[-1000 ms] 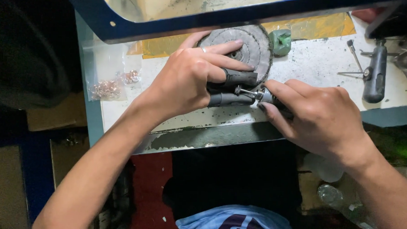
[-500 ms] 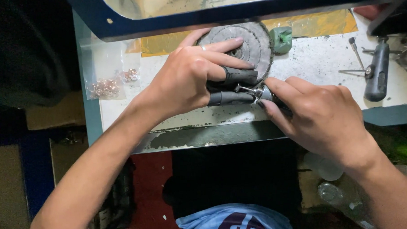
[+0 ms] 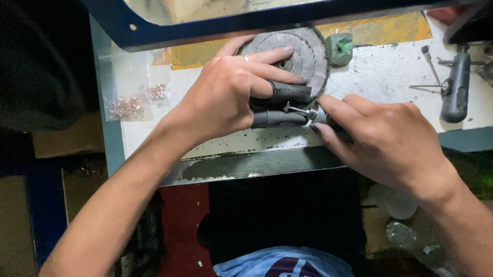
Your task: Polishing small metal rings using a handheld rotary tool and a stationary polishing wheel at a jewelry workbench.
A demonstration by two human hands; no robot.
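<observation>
Silvery metal piece [image 3: 298, 109] pinched between blackened fingertips [image 3: 282, 119].

Matt, fuzzy cloth buffing wheel [image 3: 301, 50]

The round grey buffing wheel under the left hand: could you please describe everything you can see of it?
The buffing wheel is a round, thick disc of what looks like stitched grey cloth, soiled dark, with ring-shaped seams and a small hole at its centre. It lies flat on the speckled white bench top, partly tucked under a blue-framed panel. The left hand rests across it, forefinger reaching to the hub; two fingers wear dark sleeves. A green lump sits at its right edge.
</observation>
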